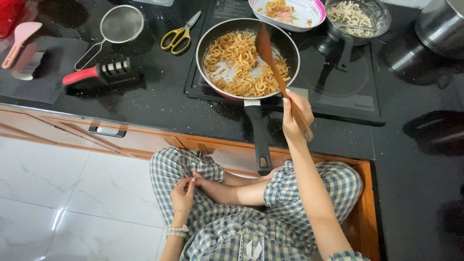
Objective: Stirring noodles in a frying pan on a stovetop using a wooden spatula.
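Person sits cross-legged up on the black worktop, facing the cooktop. Right hand is wrapped round the handle end of a wooden spatula, w/ the blade tilted down into the frying pan, resting among golden fried rings, prob. so they can be turned w/o reaching over the heat. Pan's black handle points back toward the person, within easy reach. Left hand lies loosely curled on the checked trouser leg by the foot, holding nothing. Just behind the pan: a white plate w/ some fried pieces and a pot of pale uncooked rings. Yellow scissors, strainer and knife sharpener lie left of the pan, well apart from it.
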